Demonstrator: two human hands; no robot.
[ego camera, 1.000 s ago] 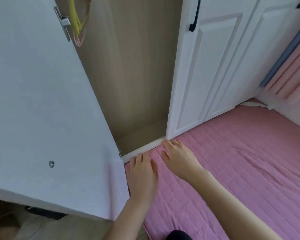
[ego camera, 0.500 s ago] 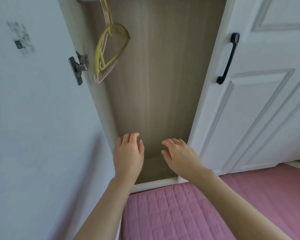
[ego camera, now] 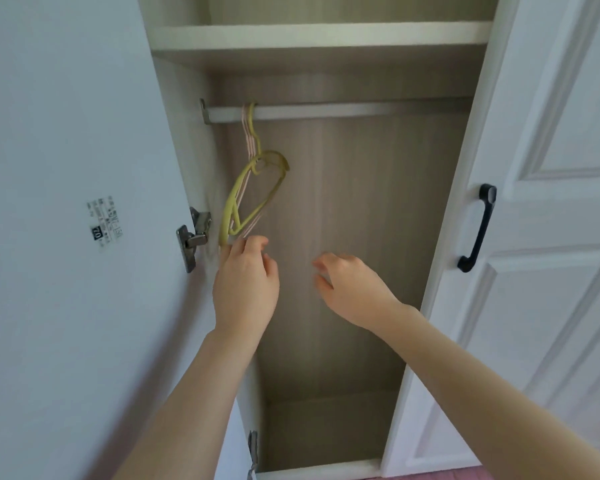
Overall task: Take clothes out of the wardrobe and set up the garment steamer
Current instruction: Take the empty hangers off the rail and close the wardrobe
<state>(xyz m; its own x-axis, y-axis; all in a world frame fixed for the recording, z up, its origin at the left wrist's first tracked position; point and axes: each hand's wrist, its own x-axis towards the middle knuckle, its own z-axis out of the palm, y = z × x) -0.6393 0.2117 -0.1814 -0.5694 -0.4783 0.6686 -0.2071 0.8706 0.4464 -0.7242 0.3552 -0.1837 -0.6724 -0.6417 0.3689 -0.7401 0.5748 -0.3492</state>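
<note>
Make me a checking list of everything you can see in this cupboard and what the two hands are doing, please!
Surface: wardrobe floor bare; shelf above the rail.
Job's things: yellow hanger and pink hangers hang at the rail's left end; no clothes or steamer seen.
Clutter: nothing seen.
Hands: left hand reaches up to the hangers' lower edge, fingers loosely curled; whether it touches is unclear. Right hand hovers inside, fingers relaxed, holding nothing.
Cables: nothing seen.
Surroundings: open door on the left with a label and hinge; closed door with black handle on the right.
</note>
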